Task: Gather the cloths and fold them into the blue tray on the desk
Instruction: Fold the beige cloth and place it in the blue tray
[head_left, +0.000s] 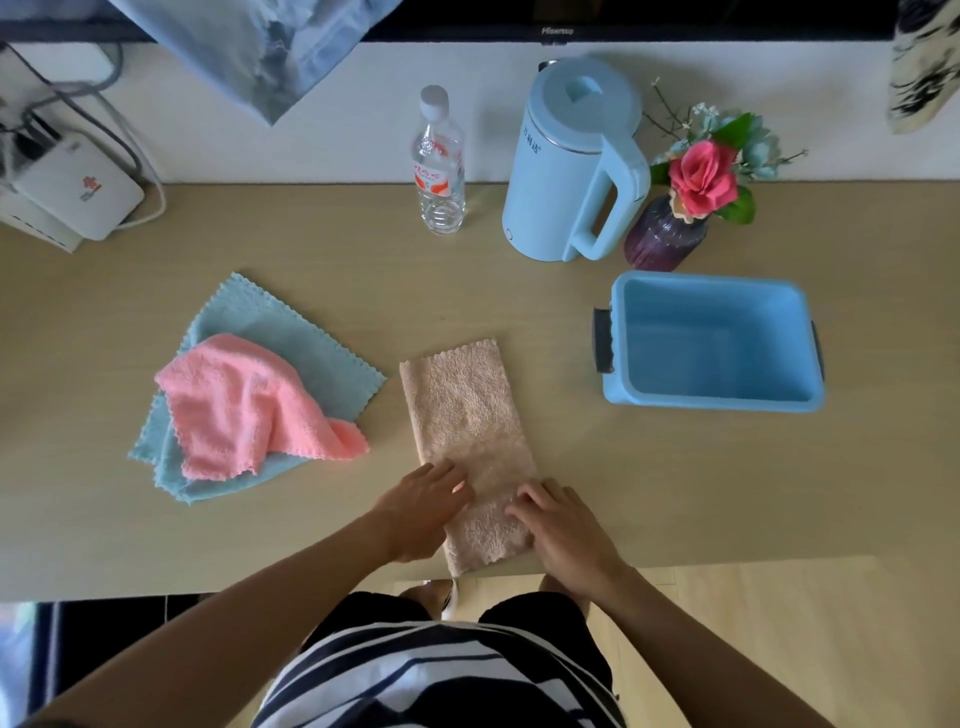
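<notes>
A beige cloth (462, 410), folded into a long strip, lies on the desk in front of me, its near end at the desk's front edge. My left hand (423, 512) rests flat on the strip's left near side. My right hand (563, 530) lies on its right near side, fingers curled onto the fabric. A crumpled pink cloth (244, 400) sits on top of a light blue cloth (306, 338) to the left. The blue tray (623, 389) stands to the right with nothing in it.
A water bottle (439, 171), a light blue kettle (571, 161) and a purple vase with flowers (665, 236) stand along the back of the desk (519, 306). White boxes with cables (72, 192) sit at the back left.
</notes>
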